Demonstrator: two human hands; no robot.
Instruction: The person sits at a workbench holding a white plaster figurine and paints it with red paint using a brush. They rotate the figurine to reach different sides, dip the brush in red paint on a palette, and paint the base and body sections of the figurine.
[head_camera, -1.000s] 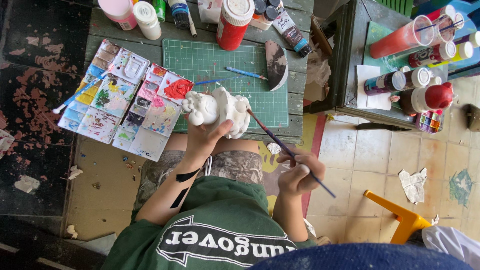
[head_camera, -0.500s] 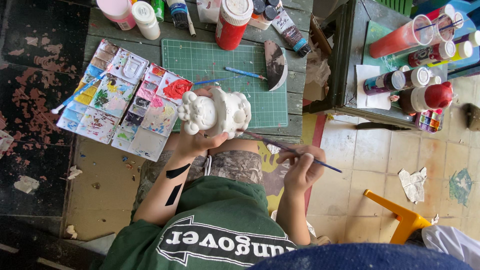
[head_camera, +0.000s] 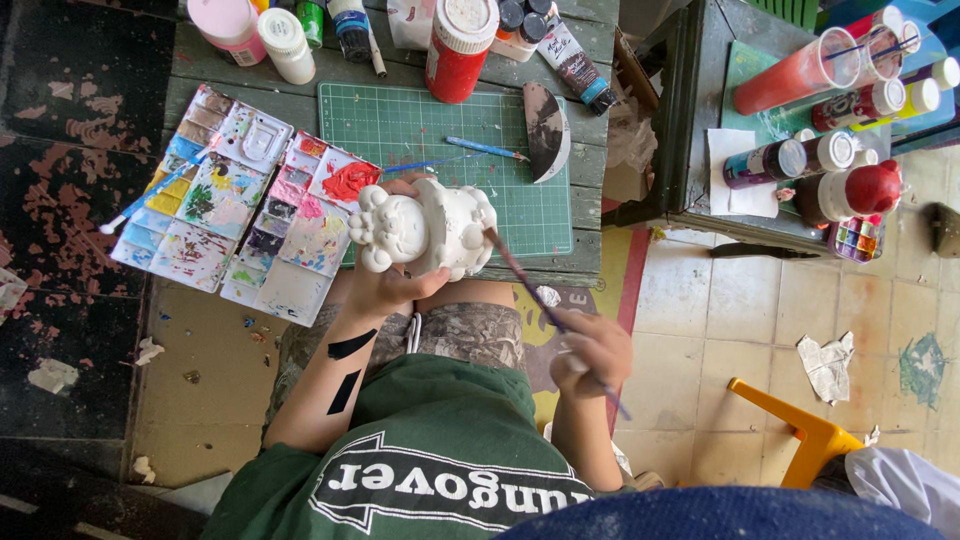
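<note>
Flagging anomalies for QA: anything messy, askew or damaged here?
Yes. Crumpled paper scraps litter the tiled floor, and the dark floor beside the green wooden table is flaking. The white ceramic figurine in the left hand looks intact.

Your left hand (head_camera: 395, 285) is raised just over the near edge of the tabletop, palm turned up, fingers and thumb curled from below around what it grips. That forearm runs bare from the green short sleeve up to the wrist, with two black marks on its inner side. Your right hand (head_camera: 592, 352) sits lower and closer to your body, off the tabletop's near right corner, fingers pinched together in a pen-like grip, the elbow bent and tucked beside your torso.
</note>
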